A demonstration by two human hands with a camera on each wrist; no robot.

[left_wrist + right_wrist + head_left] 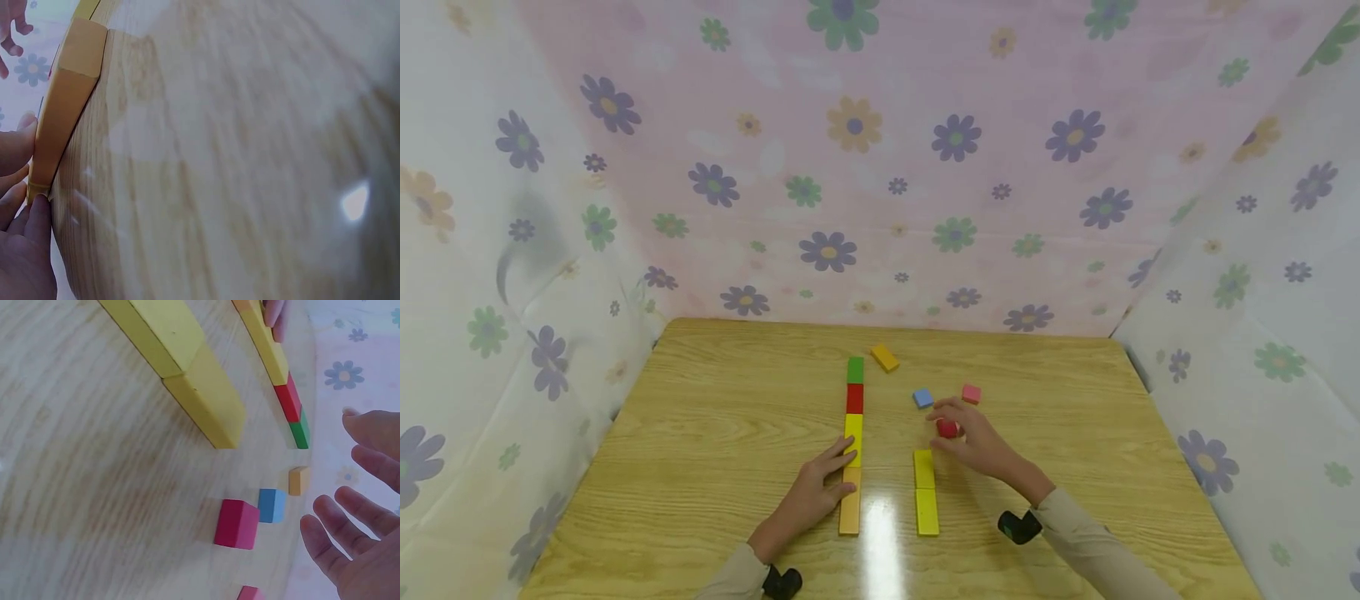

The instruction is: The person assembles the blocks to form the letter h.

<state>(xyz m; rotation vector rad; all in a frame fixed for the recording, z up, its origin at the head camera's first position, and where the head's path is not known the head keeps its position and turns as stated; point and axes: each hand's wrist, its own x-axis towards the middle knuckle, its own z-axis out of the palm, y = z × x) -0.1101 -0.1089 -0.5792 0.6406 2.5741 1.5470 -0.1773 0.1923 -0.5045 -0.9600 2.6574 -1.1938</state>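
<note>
"Just right of centre, in the head view's lower half, how does the right hand (pixel 973 437) stand?"

"Hovering by the loose red block (pixel 948 428), I'd say: the right wrist view shows its fingers spread, gripping nothing, well apart from the block."

"And the left hand (pixel 820 486)?"

"At lower centre, nearly straight fingers resting on the long row (pixel 855 398), across the orange block (pixel 849 515) and the yellow block (pixel 853 426), not clasping them. Light pressure seems best, enough to steady the row without bending it."

"How should the loose red block be taken?"

"Probably thumb and fingers on opposite sides, then straight up, clear of the blue block (pixel 922 398) at upper left and the yellow pair (pixel 926 496) at lower left."

"Which way do things point?"

"The long row's axis runs up and down the frame, its green block (pixel 856 370) at the upper end. The yellow pair lies nearly parallel, its upper end toward the blue block. The loose red block is partly covered in the head view; I can't tell its long axis."
</note>
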